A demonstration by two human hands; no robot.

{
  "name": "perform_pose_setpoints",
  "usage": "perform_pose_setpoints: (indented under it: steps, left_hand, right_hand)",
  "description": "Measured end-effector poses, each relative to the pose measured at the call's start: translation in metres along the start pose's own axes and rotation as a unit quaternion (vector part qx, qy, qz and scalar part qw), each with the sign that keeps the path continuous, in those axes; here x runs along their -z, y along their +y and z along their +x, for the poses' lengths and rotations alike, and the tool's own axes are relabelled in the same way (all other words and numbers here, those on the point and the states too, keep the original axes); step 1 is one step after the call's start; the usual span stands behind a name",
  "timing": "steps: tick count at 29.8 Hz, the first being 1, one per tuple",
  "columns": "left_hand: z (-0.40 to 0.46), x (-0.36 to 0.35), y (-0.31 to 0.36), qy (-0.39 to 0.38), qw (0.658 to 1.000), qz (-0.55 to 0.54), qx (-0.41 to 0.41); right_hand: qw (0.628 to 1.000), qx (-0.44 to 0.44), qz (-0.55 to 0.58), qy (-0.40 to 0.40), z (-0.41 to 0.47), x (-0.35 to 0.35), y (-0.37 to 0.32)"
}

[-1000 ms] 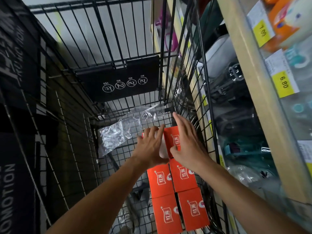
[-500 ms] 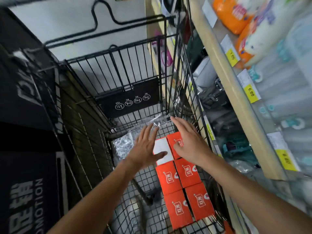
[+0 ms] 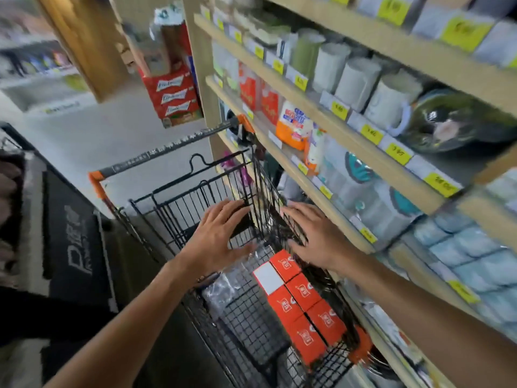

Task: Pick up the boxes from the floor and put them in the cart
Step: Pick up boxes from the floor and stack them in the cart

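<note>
Several orange boxes (image 3: 303, 294) lie in two rows on the wire floor of the black cart (image 3: 201, 203), along its right side. One of them, at the far end of the left row, shows a white face (image 3: 268, 277). My left hand (image 3: 216, 236) hovers above the cart with fingers spread, holding nothing. My right hand (image 3: 310, 233) is also spread and empty, above the cart's right wall, just beyond the boxes. Neither hand touches a box.
Crumpled clear plastic (image 3: 221, 287) lies in the cart left of the boxes. Wooden shelves (image 3: 307, 175) of packaged goods run close along the cart's right side. A dark printed panel (image 3: 75, 242) stands on the left. The cart's orange-tipped handle bar (image 3: 167, 152) faces away.
Both hands have lifted off the boxes and risen above the cart, fingers spread. The view has pulled up and back, showing the handle and shelves.
</note>
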State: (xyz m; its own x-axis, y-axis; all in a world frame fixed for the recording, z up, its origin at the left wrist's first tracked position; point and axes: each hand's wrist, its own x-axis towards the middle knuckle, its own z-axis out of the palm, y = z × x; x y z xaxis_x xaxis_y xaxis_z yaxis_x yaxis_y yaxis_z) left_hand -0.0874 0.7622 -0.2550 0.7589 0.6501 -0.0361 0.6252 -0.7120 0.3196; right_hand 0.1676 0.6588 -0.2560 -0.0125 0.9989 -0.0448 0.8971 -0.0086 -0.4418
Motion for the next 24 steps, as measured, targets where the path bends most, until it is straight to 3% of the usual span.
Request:
perform_pose_setpoints:
  steps: [5,11,24]
  left_hand:
    - [-0.006,0.057,0.050,0.032,0.994,0.018,-0.105]
    - [0.008,0.079,0.124,0.063,0.970,0.027,-0.233]
    - [-0.003,0.017,0.346,0.010,0.872,-0.003,-0.489]
  right_hand:
    - [0.995,-0.017,-0.031,0.090,-0.063,0.050,-0.027]
    - [0.982,-0.091,-0.091,0.142,-0.153,0.095,-0.021]
    - [0.924,-0.291,-0.120,0.219,-0.417,0.120,0.008]
